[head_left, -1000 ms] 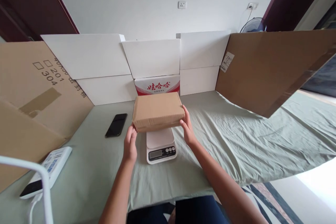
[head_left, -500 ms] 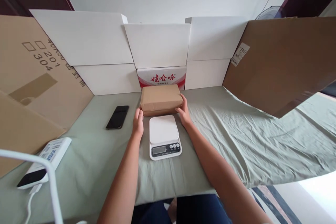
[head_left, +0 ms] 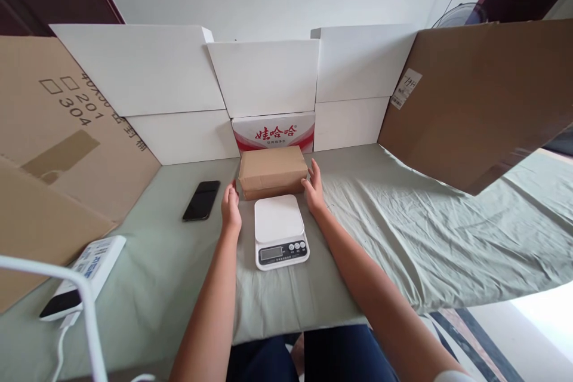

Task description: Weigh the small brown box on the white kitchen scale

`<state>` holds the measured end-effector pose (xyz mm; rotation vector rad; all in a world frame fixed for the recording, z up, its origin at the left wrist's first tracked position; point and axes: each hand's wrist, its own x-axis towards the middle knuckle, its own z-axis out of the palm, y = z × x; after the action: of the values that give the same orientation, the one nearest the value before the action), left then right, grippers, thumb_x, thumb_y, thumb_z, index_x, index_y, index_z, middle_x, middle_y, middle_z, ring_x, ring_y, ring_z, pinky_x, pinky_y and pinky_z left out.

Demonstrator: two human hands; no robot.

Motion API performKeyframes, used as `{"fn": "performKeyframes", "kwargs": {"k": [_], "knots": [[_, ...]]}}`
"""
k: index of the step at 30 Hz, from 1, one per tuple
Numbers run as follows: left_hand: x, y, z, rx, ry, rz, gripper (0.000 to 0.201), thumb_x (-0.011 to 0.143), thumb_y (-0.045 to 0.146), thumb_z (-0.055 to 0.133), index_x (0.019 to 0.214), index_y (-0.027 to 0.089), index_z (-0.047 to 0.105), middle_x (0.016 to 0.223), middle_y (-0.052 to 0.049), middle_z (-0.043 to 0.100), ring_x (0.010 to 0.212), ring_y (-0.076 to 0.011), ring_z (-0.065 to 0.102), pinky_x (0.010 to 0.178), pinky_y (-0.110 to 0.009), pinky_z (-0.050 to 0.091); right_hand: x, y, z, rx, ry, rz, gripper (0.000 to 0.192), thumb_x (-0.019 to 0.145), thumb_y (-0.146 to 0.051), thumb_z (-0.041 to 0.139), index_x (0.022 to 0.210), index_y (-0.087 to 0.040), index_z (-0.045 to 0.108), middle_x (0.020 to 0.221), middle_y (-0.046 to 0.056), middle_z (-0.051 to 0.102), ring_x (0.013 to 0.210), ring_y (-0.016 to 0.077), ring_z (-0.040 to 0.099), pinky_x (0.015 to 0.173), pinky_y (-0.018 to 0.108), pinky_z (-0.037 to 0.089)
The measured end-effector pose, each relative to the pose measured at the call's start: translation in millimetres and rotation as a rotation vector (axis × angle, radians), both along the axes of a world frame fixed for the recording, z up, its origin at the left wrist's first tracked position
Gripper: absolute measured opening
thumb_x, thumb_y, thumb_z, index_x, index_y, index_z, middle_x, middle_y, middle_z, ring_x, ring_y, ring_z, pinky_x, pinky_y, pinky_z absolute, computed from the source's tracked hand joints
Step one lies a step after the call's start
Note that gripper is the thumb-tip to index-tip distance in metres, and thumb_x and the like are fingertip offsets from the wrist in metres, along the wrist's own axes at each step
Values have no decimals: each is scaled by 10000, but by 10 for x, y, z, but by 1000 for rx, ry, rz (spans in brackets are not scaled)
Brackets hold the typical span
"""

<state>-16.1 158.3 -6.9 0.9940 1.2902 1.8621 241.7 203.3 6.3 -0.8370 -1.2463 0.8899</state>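
Observation:
A small brown cardboard box lies flat on the green cloth, just behind a white digital kitchen scale with a bare platform and a blank-looking display. My left hand is at the box's left side, a narrow gap between them, its fingers stretched forward and holding nothing. On the other side my right hand is open, fingers spread upward, with the thumb close to the box's right front corner; whether the thumb still touches it I cannot tell.
Left of my left hand lies a black smartphone. A white power strip with a cable is farther left, near a curved white tube. White boxes and a red-and-white carton line the back; large cardboard panels flank both sides.
Both hands have let go of the small cardboard box and moved slightly outward from its sides. The box stays behind the scale. The head view has shifted a little.

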Motion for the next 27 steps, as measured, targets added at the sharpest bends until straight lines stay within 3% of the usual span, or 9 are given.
{"fn": "performKeyframes", "kwargs": {"k": [17,27], "knots": [[32,47,-30,4,39,-69,760,946,729,515,1454,173,615,1567,-177,585,1515,-297,494,1267,-430,355,-47,33,50,-31,32,8,708,834,-393,615,1515,-249,486,1624,99,517,1477,336,495,1267,557,355],[23,42,-67,-18,102,-86,747,959,763,479,1424,202,642,1538,-173,611,1498,-273,515,1231,-397,386,-34,72,35,-43,28,21,685,804,-389,621,1470,-266,515,1574,87,560,1362,337,566,1202,542,421]]}}
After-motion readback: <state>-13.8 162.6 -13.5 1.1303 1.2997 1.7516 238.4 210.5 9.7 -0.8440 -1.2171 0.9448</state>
